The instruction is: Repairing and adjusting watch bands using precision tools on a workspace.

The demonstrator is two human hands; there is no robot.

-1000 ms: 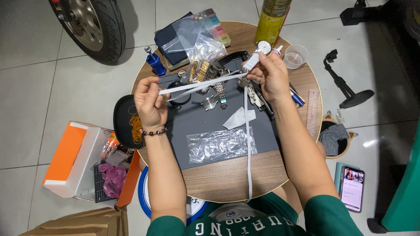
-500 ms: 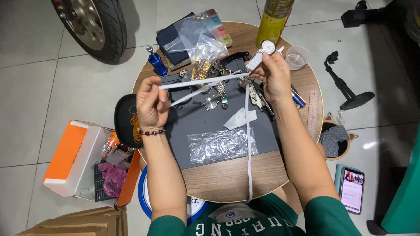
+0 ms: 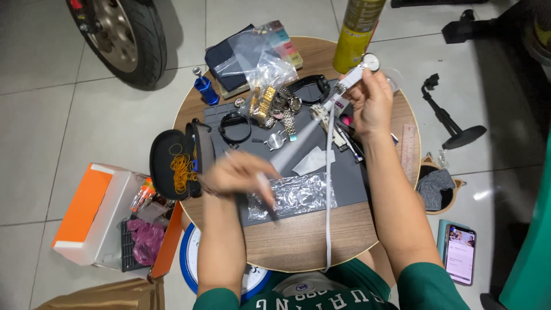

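My right hand (image 3: 372, 102) is raised over the far right of the round table and grips a small round watch (image 3: 371, 61) by its white strap. One long white strap (image 3: 329, 189) hangs straight down from it past the table's near edge. A second white strap piece (image 3: 298, 142) runs slanting down to my left hand (image 3: 236, 172), which is motion-blurred over the grey mat (image 3: 344, 178) and closed on that strap's end. Just right of the left hand, a clear plastic bag (image 3: 295, 196) lies on the mat.
Several watches (image 3: 275, 106) lie at the mat's far edge, with a black case of rubber bands (image 3: 175, 163) left, a yellow spray can (image 3: 357, 34) and ruler (image 3: 407, 150) right. An orange-and-white box (image 3: 86, 212), a tyre (image 3: 123, 34) and a phone (image 3: 460, 254) are on the floor.
My left hand has dropped from the table's upper left towards me, drawing the strap end down with it. My right hand has lifted the watch slightly higher.
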